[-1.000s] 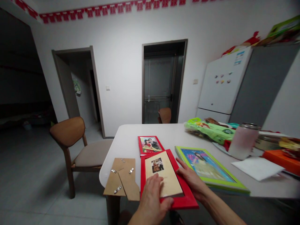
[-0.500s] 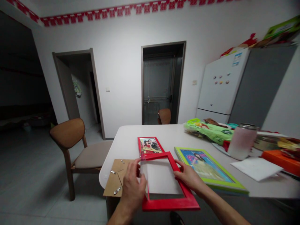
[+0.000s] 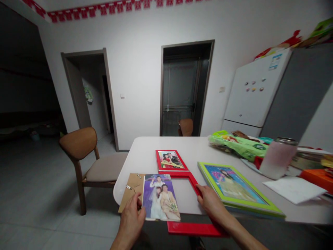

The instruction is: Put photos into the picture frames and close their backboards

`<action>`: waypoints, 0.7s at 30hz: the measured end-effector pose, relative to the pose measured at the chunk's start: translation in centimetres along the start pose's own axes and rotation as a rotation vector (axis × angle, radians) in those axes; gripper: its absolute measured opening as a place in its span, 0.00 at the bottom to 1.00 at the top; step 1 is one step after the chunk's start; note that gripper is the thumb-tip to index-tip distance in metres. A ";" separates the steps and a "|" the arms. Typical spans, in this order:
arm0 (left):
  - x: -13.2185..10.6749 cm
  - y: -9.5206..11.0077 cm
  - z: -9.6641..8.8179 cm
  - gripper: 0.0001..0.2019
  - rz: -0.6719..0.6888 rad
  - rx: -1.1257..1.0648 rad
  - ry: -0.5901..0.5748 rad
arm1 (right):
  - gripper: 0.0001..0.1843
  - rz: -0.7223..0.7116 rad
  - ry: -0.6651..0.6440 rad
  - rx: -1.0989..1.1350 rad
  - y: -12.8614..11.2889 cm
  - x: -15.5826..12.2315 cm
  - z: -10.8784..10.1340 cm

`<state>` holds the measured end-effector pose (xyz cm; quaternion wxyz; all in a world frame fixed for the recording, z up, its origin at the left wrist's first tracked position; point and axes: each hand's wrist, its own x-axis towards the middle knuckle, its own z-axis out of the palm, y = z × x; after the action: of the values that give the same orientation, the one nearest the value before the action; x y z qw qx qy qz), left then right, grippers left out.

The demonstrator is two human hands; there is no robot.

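My left hand (image 3: 132, 214) is at the left edge of a wedding photo (image 3: 161, 199), its fingers curled and the thumb against that edge. Three people on a purple background show in the photo. It overlaps part of a brown backing board (image 3: 130, 189) with metal clips and hides the left side of a red picture frame (image 3: 196, 228). That frame has an open middle, and its near end juts past the table edge. My right hand (image 3: 212, 205) grips its right side. Just beyond lies a smaller red frame (image 3: 170, 160) with a couple's picture.
To the right lies a green picture frame (image 3: 241, 187) on the white table (image 3: 145, 146). Farther right are a green package (image 3: 238, 146), a pinkish jar (image 3: 279, 158), white paper (image 3: 293, 189) and an orange box (image 3: 316, 178). A wooden chair (image 3: 78, 144) stands at left.
My left hand has left the red frame and moved left and down. The wedding photo now shows beside it. My right hand still holds the frame, which has shifted slightly right. The view has tilted.
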<state>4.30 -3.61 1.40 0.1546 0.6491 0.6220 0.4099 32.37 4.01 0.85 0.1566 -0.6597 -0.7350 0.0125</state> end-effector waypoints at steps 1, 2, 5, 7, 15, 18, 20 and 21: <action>0.0 0.0 0.0 0.17 0.013 0.037 -0.013 | 0.24 -0.004 0.000 -0.001 0.0 0.0 0.0; -0.1 0.0 0.0 0.17 0.024 0.066 -0.018 | 0.23 -0.009 0.002 0.002 0.0 0.0 0.0; -0.2 -0.1 0.0 0.17 0.068 0.115 -0.005 | 0.22 -0.026 0.046 0.025 -0.3 -0.3 -0.2; -0.3 0.0 0.1 0.17 0.112 0.128 0.014 | 0.21 -0.040 0.109 0.089 -0.9 -0.6 -0.4; -1.4 1.4 1.8 0.24 0.366 0.158 -0.092 | 0.31 0.150 -0.182 0.924 -6.3 -0.4 1.1; -1.6 1.9 2.8 0.31 0.438 0.195 -0.233 | 0.30 0.218 -0.356 1.210 -8.3 0.1 1.0; -1.3 2.1 3.3 0.33 0.442 0.215 -0.260 | 0.26 0.193 -0.391 1.342 -9.5 0.3 0.2; -1.0 2.1 3.5 0.34 0.443 0.205 -0.243 | 0.25 0.180 -0.371 1.390 -10.2 0.3 -0.4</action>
<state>8.38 -3.84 0.41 0.0682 0.8260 0.4800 0.2876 22.65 2.87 3.59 0.4109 -0.4524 -0.5145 0.6015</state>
